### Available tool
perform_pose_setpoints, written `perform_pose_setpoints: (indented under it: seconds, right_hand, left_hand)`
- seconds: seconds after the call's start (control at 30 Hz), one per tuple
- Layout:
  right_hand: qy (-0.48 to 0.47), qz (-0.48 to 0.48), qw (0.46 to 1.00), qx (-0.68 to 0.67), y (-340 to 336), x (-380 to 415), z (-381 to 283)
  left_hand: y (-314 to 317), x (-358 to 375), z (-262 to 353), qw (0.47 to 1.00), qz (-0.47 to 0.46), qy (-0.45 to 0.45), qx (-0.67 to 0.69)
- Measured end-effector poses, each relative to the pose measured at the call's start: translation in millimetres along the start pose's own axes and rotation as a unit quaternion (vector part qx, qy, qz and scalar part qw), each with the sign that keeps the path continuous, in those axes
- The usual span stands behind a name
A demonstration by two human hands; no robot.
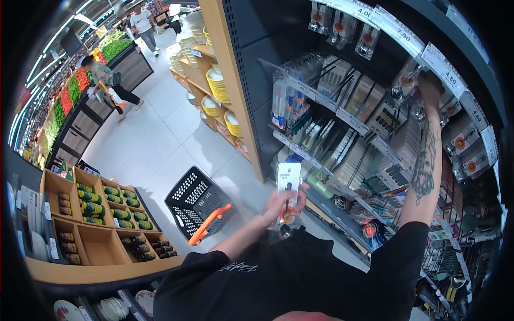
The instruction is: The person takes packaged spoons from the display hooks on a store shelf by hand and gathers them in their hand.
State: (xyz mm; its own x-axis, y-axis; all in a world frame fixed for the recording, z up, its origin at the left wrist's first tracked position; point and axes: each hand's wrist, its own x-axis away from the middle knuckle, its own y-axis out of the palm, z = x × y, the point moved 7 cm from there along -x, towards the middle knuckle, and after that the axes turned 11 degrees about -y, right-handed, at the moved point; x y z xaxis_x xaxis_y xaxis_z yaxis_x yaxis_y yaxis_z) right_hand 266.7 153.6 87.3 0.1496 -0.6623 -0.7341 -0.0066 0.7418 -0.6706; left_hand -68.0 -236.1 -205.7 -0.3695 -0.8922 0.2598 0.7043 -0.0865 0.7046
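My left hand is closed around a spoon pack, held upright in front of my chest. The pack has a white card top, an orange round mark and a shiny, rounded metal end showing below the fingers. My tattooed right arm stretches up to the rack at the upper right. There my right hand is in among hanging utensil packs under a price strip reading 4.80. Its fingers are in shadow and mostly hidden by the packs.
A black shopping basket with an orange handle stands on the floor to my left. Shelves of boxed cutlery fill the right. Jars sit in wooden bins at left. Yellow bowls line a shelf end. Two people are farther off.
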Motion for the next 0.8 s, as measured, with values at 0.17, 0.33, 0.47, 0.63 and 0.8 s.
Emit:
perform_pose_setpoints:
  seconds: [0.17, 0.33, 0.47, 0.63, 0.8]
  right_hand:
    - [0.002, -0.023, 0.998, -0.060, -3.8, 21.7, -20.7]
    - [0.015, -0.081, 0.910, -0.407, -105.9, 144.4, -143.8]
    - [0.067, -0.221, 0.656, -0.719, -109.6, 253.1, -231.6]
    - [0.112, -0.175, 0.520, -0.829, -116.5, 309.5, -263.7]
    - [0.146, -0.172, 0.554, -0.801, -109.1, 322.1, -253.1]
  left_hand:
    - [-6.4, 2.2, 18.7, 0.997, -0.033, 0.026, 0.066]
    - [-2.1, 4.1, 62.5, 0.993, -0.016, 0.108, 0.037]
    - [20.1, 1.5, 82.1, 0.990, -0.018, 0.137, -0.013]
    - [46.2, -14.6, 70.4, 0.988, -0.061, 0.101, -0.099]
    - [54.2, -23.4, 45.3, 0.990, 0.007, 0.070, -0.122]
